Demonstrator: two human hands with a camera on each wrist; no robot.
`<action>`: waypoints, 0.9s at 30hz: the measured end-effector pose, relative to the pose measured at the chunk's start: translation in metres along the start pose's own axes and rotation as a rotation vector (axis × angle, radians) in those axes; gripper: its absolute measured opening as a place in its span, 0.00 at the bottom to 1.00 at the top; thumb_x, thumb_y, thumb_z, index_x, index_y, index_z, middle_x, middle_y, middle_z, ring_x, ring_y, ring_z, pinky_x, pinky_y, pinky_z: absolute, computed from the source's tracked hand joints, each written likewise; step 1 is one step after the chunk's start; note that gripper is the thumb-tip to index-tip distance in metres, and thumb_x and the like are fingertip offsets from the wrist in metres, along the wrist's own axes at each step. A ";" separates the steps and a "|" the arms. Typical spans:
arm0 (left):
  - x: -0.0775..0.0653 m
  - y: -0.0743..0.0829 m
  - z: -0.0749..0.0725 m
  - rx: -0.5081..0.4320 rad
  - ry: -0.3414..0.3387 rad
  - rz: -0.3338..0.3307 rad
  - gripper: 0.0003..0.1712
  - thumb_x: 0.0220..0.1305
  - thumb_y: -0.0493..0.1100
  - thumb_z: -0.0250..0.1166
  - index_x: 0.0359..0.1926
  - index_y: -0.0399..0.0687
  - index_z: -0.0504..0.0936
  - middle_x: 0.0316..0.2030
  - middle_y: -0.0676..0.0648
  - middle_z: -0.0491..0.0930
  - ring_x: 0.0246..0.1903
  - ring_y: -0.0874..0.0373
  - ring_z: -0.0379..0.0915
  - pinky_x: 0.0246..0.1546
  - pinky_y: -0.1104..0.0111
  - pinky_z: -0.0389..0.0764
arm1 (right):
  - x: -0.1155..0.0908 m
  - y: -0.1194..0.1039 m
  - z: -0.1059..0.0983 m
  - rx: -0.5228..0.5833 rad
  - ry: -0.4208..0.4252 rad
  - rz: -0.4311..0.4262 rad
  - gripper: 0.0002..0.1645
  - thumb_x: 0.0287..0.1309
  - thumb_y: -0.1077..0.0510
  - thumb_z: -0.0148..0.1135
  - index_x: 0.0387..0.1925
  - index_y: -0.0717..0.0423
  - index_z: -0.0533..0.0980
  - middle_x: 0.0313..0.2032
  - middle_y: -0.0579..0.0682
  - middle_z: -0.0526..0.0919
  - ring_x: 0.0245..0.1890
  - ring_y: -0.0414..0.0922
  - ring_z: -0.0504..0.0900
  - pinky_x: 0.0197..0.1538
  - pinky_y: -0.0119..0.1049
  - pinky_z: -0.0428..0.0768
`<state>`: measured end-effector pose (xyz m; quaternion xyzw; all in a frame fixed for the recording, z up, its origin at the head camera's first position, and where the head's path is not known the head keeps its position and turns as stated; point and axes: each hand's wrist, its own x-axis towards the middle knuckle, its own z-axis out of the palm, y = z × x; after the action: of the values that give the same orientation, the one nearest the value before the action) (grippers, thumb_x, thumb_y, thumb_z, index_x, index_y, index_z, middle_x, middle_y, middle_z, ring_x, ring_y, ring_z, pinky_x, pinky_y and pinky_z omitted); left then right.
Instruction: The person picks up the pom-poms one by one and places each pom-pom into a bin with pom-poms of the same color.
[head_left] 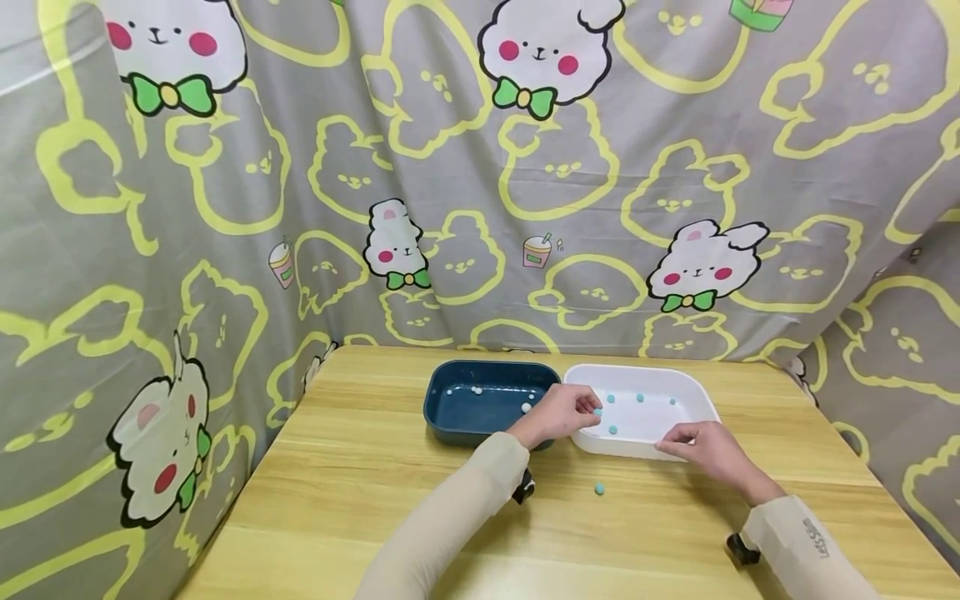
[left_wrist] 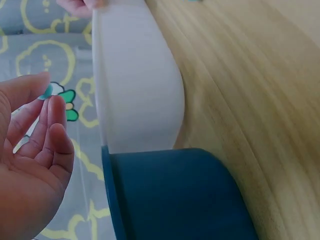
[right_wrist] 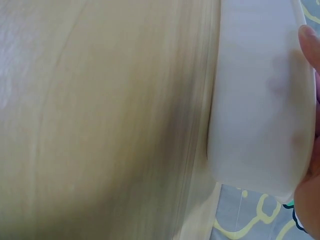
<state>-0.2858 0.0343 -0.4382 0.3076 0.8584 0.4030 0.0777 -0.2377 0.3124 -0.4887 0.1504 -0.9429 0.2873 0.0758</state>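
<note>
My left hand pinches a small teal ball between thumb and fingertips, above the left end of the white tub. My right hand holds the tub's front rim near its right corner; the right wrist view has the thumb outside the wall, the fingers mostly hidden. Several teal balls lie spread on the white tub's floor. Another teal ball sits on the table in front of it. Left of the white tub stands a dark blue tub with several small white balls inside.
Both tubs stand side by side near the back of the wooden table. A grey cartoon-print curtain hangs behind and along the left and right sides. Black wrist devices sit under both sleeves.
</note>
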 end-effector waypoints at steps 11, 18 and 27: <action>0.018 -0.015 0.009 0.031 0.015 -0.048 0.04 0.60 0.39 0.66 0.37 0.45 0.82 0.29 0.57 0.76 0.31 0.69 0.71 0.35 0.79 0.73 | -0.001 0.005 0.004 0.001 0.020 -0.016 0.08 0.52 0.45 0.69 0.20 0.37 0.81 0.21 0.31 0.80 0.27 0.32 0.75 0.33 0.31 0.74; 0.020 -0.018 0.007 0.016 0.024 -0.069 0.06 0.61 0.39 0.66 0.39 0.46 0.83 0.30 0.57 0.77 0.32 0.68 0.72 0.35 0.78 0.74 | -0.001 0.006 0.004 -0.005 0.030 -0.030 0.08 0.51 0.45 0.69 0.20 0.37 0.81 0.21 0.32 0.80 0.28 0.32 0.76 0.34 0.32 0.75; 0.016 -0.020 0.009 -0.019 0.081 -0.138 0.10 0.64 0.41 0.62 0.46 0.47 0.82 0.40 0.53 0.80 0.41 0.62 0.76 0.38 0.74 0.76 | 0.000 0.006 0.003 -0.009 0.024 -0.018 0.09 0.52 0.44 0.68 0.21 0.37 0.81 0.22 0.31 0.80 0.28 0.32 0.76 0.35 0.33 0.74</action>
<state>-0.3043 0.0399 -0.4570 0.2302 0.8762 0.4170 0.0735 -0.2395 0.3153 -0.4945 0.1549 -0.9418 0.2843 0.0902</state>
